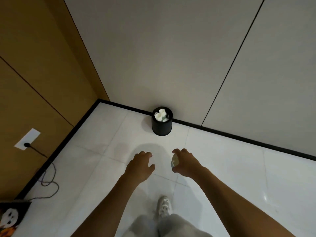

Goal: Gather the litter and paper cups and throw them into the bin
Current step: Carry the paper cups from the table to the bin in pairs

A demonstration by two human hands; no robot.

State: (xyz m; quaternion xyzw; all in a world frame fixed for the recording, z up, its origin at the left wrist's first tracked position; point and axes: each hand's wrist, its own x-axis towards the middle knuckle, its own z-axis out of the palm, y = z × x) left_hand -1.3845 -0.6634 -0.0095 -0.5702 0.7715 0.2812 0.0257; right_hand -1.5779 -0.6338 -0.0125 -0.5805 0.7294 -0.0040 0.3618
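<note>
Right hand [183, 160]: fingers and thumb curled round a paper cup [175, 161], held on its side, mouth facing the camera.
Left hand [141, 162]: loosely curled, holding nothing.
Bin [162, 126]: black, far ahead on the floor [222, 168] against the wall [171, 57], already holding several white cups [159, 114].
Handling: likely light and thin-walled (easily crushed), so a gentle hold round the body suits it.
Next: probably carry it over the bin's mouth and let go.
</note>
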